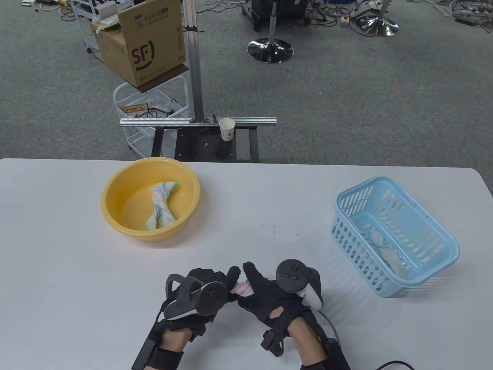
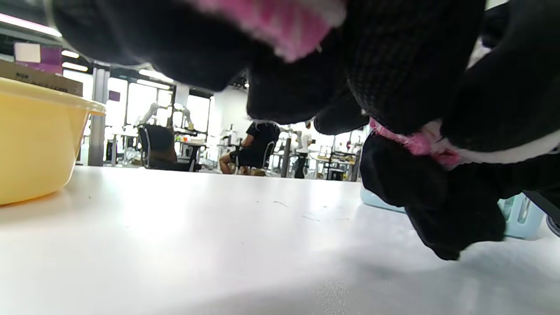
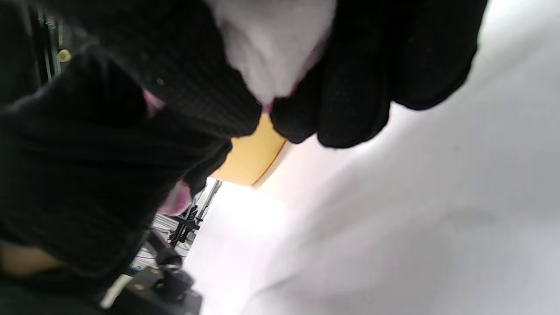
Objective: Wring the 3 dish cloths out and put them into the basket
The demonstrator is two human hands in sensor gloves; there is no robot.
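Over the white tabletop (image 1: 269,200), the left hand (image 1: 204,287) and right hand (image 1: 265,293) curled their fingers (image 1: 233,274) tightly around a pink dish cloth (image 1: 242,289). One cloth (image 1: 385,250) lay in the blue basket (image 1: 446,246); another (image 1: 161,204) waited, twisted, in the yellow bowl (image 1: 111,185).

Pink cloth (image 1: 242,289) gripped; blue-striped cloth (image 1: 161,204) in bowl.

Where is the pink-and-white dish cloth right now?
In the table view, the pink-and-white dish cloth is gripped between left hand and right hand, near the table's front edge.
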